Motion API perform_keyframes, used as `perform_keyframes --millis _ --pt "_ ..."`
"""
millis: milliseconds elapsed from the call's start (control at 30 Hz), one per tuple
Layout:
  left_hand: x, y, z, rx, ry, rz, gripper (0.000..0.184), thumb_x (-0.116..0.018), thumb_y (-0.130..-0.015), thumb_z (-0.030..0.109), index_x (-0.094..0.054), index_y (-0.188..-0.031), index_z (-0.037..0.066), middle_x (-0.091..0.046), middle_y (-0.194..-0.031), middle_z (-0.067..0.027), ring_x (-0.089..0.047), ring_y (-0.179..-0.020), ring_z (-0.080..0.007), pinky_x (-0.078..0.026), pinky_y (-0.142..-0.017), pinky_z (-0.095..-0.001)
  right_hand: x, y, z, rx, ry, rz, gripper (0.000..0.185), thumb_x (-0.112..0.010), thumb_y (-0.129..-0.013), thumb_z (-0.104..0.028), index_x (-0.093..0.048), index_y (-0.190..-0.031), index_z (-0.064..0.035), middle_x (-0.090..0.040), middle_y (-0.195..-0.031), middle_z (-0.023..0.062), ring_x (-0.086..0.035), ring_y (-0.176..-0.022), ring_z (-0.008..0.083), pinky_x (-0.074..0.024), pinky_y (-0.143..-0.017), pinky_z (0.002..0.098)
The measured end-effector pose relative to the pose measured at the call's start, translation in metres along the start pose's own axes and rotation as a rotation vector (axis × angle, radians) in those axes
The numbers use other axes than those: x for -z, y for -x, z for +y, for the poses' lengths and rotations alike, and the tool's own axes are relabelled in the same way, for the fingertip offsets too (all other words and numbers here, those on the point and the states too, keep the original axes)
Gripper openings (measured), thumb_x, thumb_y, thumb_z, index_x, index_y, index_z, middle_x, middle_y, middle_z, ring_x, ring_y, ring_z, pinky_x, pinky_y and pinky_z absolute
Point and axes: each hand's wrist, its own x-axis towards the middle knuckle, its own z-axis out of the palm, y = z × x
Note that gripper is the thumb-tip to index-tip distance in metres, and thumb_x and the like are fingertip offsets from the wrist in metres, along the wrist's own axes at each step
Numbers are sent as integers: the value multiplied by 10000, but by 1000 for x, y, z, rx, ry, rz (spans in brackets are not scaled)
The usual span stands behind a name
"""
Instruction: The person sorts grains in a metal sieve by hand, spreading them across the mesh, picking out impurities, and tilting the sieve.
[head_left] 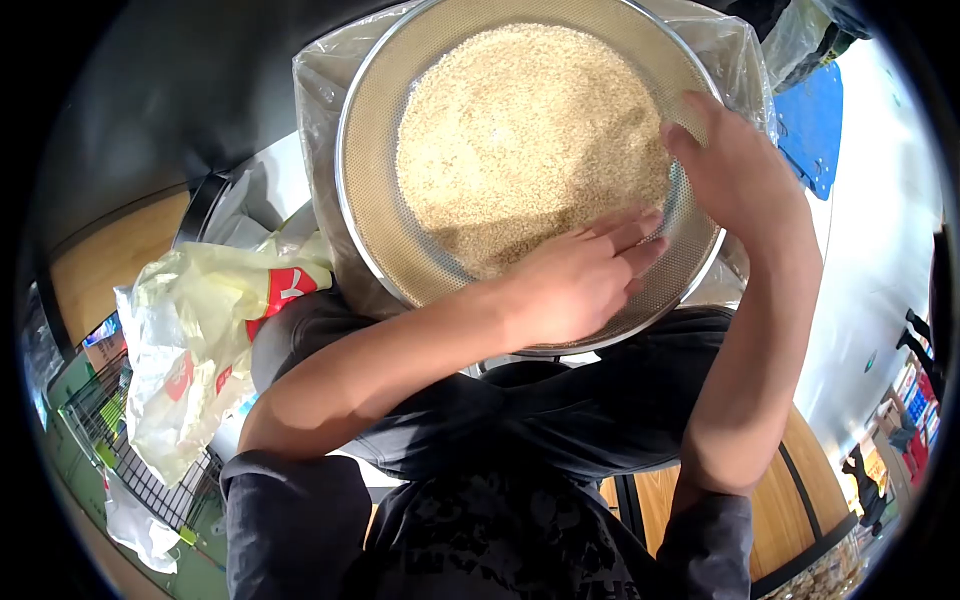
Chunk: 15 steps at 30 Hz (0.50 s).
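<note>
A large round mesh sieve (385,235) with a metal rim holds a broad heap of pale, fine grains (525,130). Over the lower right part of the heap lies my left hand (585,275), its fingers apart and pointing right at the edge of the grains. At the right side of the sieve is my right hand (725,160), thumb and fingers apart, reaching inward over the mesh. Neither hand shows anything held. Beneath and around the sieve is a clear plastic bag (320,130).
A yellowish plastic bag (190,320) with red print hangs at the left above a black wire basket (105,425). To the right is a blue panel (812,130). Wooden boards (800,490) show at the lower right. Distant people stand at the right edge.
</note>
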Motion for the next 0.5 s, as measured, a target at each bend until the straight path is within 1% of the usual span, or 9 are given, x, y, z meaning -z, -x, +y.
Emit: perform_keyframes --millis 33,67,100,133,233,367,433,467,500 --pt "5 -2 8 124 213 -19 503 -583 -1017 177 -505 -1495 43 -452 -1576 -226 -483 -1429 -365 -405 -1183 -471 0 -1 1 -18 -24 -45 568 -584 -1030 -399 -563 -1469 -39 -655 -1355 260 -604 -1306 401 -460 -1103 471" --pt "7 -4 12 248 426 -37 487 -587 -1002 125 -519 -1478 48 -493 -1538 -226 -537 -1377 -366 -459 -1137 -465 -1 0 1 -16 -29 -47 568 -584 -1030 -399 -563 -1469 -39 -655 -1355 260 -604 -1306 401 -460 -1103 471" --pt "-4 -3 7 164 425 159 395 -577 -1011 97 -585 -1402 44 -646 -1339 -211 -676 -1157 -327 -543 -986 -427 -4 1 3 11 -14 19 537 -580 -1025 -383 -591 -1433 -34 -686 -1280 259 -636 -1247 406 -481 -1074 484" --pt "0 -5 6 168 423 158 395 -577 -1011 97 -585 -1402 44 -646 -1339 -211 -676 -1157 -327 -543 -986 -427 -6 3 3 38 2 86 509 -575 -1020 -367 -619 -1397 -29 -717 -1205 258 -667 -1187 411 -503 -1045 497" --pt "10 -13 1 521 728 28 236 -574 -1043 121 -683 -1214 0 -741 -976 -162 -703 -832 -243 -542 -788 -372 -4 2 3 26 4 71 513 -572 -1021 -372 -618 -1396 -25 -715 -1213 257 -666 -1190 410 -498 -1050 499" --pt "1 -7 -7 519 629 80 216 -587 -1035 112 -682 -1184 -13 -731 -990 -169 -695 -843 -253 -541 -793 -385 -1 2 -1 10 15 43 512 -567 -1023 -373 -617 -1397 -27 -712 -1218 260 -665 -1192 412 -496 -1050 501" --pt "0 -3 -7 437 362 263 196 -593 -1025 94 -679 -1154 -24 -722 -980 -161 -694 -877 -251 -541 -819 -372 -1 1 -1 13 32 37 515 -567 -1023 -374 -613 -1398 -24 -705 -1228 268 -658 -1202 419 -492 -1054 500" --pt "1 -2 -4 440 365 263 196 -593 -1025 94 -679 -1154 -24 -722 -980 -161 -694 -877 -251 -541 -819 -372 0 1 -1 13 34 34 515 -567 -1023 -374 -613 -1398 -24 -705 -1228 268 -658 -1202 419 -492 -1054 500" --pt "3 -1 0 518 450 201 191 -600 -1018 91 -680 -1147 -25 -720 -989 -161 -696 -917 -247 -539 -850 -365 2 0 -2 -9 27 2 549 -581 -1023 -402 -582 -1445 -50 -680 -1295 261 -627 -1263 411 -474 -1084 483"
